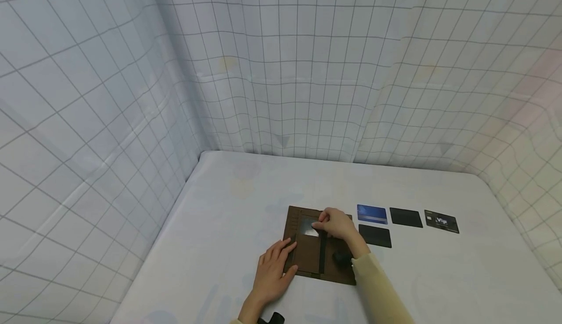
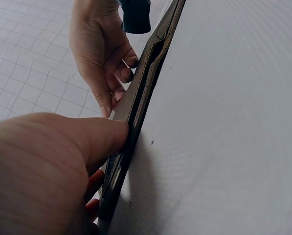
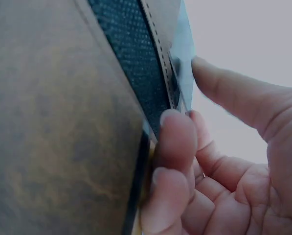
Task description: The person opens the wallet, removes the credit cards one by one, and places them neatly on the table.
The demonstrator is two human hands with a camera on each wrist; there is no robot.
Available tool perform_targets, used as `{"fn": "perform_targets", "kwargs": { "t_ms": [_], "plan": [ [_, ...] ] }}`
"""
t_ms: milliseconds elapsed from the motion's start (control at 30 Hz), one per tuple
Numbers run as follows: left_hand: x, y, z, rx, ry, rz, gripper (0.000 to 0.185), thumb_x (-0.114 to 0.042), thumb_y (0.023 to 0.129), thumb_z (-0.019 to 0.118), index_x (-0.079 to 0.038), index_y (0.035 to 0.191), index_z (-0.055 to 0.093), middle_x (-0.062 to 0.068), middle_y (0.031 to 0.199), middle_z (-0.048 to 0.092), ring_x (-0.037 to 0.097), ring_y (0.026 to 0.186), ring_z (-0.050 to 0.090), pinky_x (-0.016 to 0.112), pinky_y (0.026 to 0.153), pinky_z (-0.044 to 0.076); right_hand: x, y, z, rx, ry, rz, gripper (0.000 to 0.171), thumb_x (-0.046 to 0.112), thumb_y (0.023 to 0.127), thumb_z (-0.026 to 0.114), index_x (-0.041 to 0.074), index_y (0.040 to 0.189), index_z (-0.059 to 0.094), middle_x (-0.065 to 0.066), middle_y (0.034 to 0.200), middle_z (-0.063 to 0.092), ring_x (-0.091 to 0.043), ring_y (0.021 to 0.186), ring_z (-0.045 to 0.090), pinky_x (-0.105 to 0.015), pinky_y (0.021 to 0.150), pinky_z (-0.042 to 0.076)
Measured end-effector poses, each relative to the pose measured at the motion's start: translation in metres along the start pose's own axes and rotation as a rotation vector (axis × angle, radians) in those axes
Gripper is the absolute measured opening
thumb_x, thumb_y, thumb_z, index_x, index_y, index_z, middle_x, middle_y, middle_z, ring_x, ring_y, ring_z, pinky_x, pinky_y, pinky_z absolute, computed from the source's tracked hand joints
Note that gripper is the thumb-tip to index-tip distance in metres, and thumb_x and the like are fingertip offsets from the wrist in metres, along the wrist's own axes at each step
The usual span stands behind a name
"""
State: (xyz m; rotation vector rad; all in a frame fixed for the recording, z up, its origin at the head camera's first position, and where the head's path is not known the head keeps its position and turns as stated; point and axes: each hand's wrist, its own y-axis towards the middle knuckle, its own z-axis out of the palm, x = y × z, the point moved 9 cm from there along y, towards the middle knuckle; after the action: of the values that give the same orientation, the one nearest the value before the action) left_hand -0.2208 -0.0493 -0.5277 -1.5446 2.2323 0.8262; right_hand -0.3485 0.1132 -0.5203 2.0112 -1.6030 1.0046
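Observation:
A brown leather wallet [image 1: 306, 255] lies spread on the white surface, a dark band [image 1: 323, 254] running down its middle. My left hand [image 1: 271, 277] rests on its left edge with fingers extended; in the left wrist view the thumb presses near the wallet's stitched edge [image 2: 145, 81]. Over the upper part, my right hand [image 1: 337, 224] pinches a thin, shiny, pale card-like piece [image 1: 309, 226] between thumb and forefinger. The right wrist view shows this pale sheet [image 3: 186, 46] beside the stitched pocket edge, two other fingertips [image 3: 177, 132] bent against the wallet.
To the wallet's right lie a blue card [image 1: 372, 214], a black card [image 1: 406, 217], a dark card marked Vip [image 1: 441, 221] and another black card [image 1: 374, 236]. Grid-patterned white cloth walls [image 1: 281, 70] stand behind and at both sides of the table [image 1: 219, 202].

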Motion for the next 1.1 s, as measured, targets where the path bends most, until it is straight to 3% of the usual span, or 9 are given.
{"fn": "perform_targets", "kwargs": {
  "t_ms": [367, 667, 900, 1100],
  "plan": [
    [0.001, 0.000, 0.000, -0.009, 0.003, 0.009, 0.050, -0.027, 0.091, 0.060, -0.012, 0.137, 0.050, 0.008, 0.143, 0.040, 0.030, 0.132, 0.032, 0.052, 0.094, 0.031, 0.003, 0.000, 0.000, 0.026, 0.027, -0.008, 0.034, 0.024, 0.073, 0.083, 0.006, 0.087, 0.059, -0.003, 0.068, 0.053, -0.017, 0.051, 0.053, -0.030, 0.049, 0.046],
    [-0.001, 0.000, -0.002, -0.031, 0.004, 0.024, 0.049, -0.026, 0.090, 0.061, -0.010, 0.136, 0.051, 0.009, 0.142, 0.041, 0.031, 0.131, 0.033, 0.052, 0.094, 0.031, -0.001, 0.003, -0.003, -0.022, 0.041, -0.014, 0.033, 0.023, 0.074, 0.081, 0.005, 0.090, 0.059, -0.003, 0.071, 0.053, -0.017, 0.052, 0.054, -0.031, 0.050, 0.045],
    [-0.002, -0.001, -0.003, -0.036, 0.008, 0.030, 0.048, -0.026, 0.091, 0.061, -0.010, 0.135, 0.051, 0.009, 0.141, 0.041, 0.032, 0.130, 0.034, 0.053, 0.093, 0.032, -0.006, 0.003, -0.013, -0.102, 0.064, 0.033, 0.036, 0.025, 0.076, 0.080, 0.004, 0.094, 0.058, -0.003, 0.078, 0.055, -0.018, 0.062, 0.052, -0.032, 0.056, 0.043],
    [-0.001, -0.001, -0.002, -0.022, -0.001, 0.018, 0.049, -0.027, 0.091, 0.060, -0.011, 0.137, 0.050, 0.009, 0.142, 0.040, 0.031, 0.131, 0.032, 0.053, 0.094, 0.031, -0.010, 0.004, -0.013, -0.074, 0.142, 0.048, 0.029, 0.021, 0.080, 0.076, 0.003, 0.095, 0.057, -0.004, 0.074, 0.059, -0.020, 0.053, 0.055, -0.033, 0.050, 0.045]
  ]
}}
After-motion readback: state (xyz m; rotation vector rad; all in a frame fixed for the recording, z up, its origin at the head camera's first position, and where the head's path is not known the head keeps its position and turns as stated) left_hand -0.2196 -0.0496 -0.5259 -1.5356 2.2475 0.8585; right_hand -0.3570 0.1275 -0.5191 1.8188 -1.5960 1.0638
